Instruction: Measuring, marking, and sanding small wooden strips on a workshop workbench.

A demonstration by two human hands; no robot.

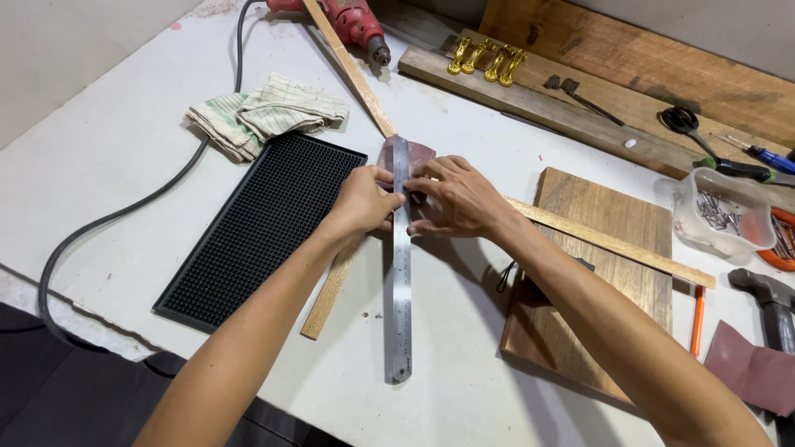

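A long steel ruler (402, 298) lies on the white table, running away from me. Under its far end sits a small reddish-brown sheet of sandpaper (416, 152). My left hand (363, 199) pinches the ruler and the sheet from the left. My right hand (454, 197) presses fingers on the ruler and sheet from the right. A thin wooden strip (330, 291) lies under my left hand, slanting toward me.
A black ribbed rubber mat (265, 223) lies left, a folded cloth (269, 112) behind it. A red drill (352, 21) with black cord, a wooden board (600, 273), a long wooden strip (613, 242), a tub of nails (719, 211), a hammer (766, 290), scissors (683, 122) and gold handles (487, 58) surround.
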